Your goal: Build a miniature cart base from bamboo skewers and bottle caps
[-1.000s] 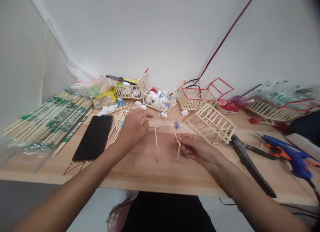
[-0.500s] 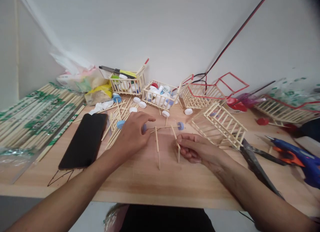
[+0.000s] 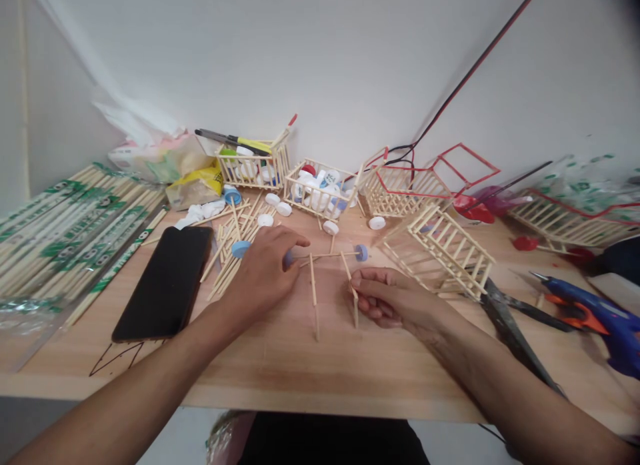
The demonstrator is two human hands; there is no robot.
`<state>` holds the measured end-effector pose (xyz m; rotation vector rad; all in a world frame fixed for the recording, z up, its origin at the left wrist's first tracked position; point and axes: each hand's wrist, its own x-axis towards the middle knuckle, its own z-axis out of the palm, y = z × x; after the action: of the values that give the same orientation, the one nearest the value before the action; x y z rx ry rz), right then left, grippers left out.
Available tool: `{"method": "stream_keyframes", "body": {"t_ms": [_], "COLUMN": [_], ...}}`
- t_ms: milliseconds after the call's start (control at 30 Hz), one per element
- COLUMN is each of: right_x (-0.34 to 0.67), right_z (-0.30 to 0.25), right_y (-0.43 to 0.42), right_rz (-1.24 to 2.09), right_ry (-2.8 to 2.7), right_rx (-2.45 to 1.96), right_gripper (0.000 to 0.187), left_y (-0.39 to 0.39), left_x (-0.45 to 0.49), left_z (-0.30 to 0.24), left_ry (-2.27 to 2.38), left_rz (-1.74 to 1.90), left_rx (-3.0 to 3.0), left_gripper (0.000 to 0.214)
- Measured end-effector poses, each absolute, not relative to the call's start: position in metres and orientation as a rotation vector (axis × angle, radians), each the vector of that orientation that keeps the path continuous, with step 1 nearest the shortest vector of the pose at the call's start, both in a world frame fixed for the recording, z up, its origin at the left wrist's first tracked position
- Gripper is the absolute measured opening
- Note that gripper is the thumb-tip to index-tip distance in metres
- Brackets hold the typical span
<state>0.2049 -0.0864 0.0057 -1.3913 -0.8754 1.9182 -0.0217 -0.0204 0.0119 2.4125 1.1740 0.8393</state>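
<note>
Fingers of my left hand (image 3: 260, 273) pinch the blue cap (image 3: 289, 258); fingers of my right hand (image 3: 393, 299) grip the stick frame (image 3: 355, 299), lying mid-desk (image 3: 300, 365). Light, steady pressure seems wisest for fragile joints.

The stick frame (image 3: 333, 278) is pale wood with blue caps (image 3: 361, 253), the phone (image 3: 165, 283) black, the glue gun (image 3: 595, 318) blue and orange, the worktop (image 3: 320, 365) light wood grain.

Black phone (image 3: 163, 281), wrapped chopsticks (image 3: 65, 231) (far left), blue glue gun (image 3: 600, 315), pliers (image 3: 510, 325), cap-filled baskets (image 3: 320, 191)
</note>
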Motion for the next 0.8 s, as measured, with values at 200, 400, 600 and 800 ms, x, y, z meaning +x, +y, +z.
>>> {"method": "stream_keyframes", "body": {"t_ms": [200,400,600,800], "right_x": [0.2035,0.2038,0.2045,0.2052], "right_z": [0.0080,0.0072,0.0067,0.0063], "right_y": [-0.0864,-0.0866,-0.0869,-0.0864], "right_rz": [1.920,1.916,1.921,1.917], "right_ry": [-0.898,-0.912,-0.953,-0.993], "right_rx": [-1.395,-1.387,-1.379,-1.388], "right_gripper": [0.033,0.034,0.033,0.035], "left_y": [-0.0208,-0.0206,-0.0193,-0.0209], "left_x": [-0.0212,-0.0207,-0.0195,-0.0149], "left_z": [0.0114,0.0082,0.0052,0.0033], "left_ry": [1.175,1.177,1.166,1.045], "left_rz": [0.832,0.812,0.826,0.821], "left_rx": [2.417,2.473,2.547,2.655], "left_gripper": [0.033,0.028,0.026,0.032]}}
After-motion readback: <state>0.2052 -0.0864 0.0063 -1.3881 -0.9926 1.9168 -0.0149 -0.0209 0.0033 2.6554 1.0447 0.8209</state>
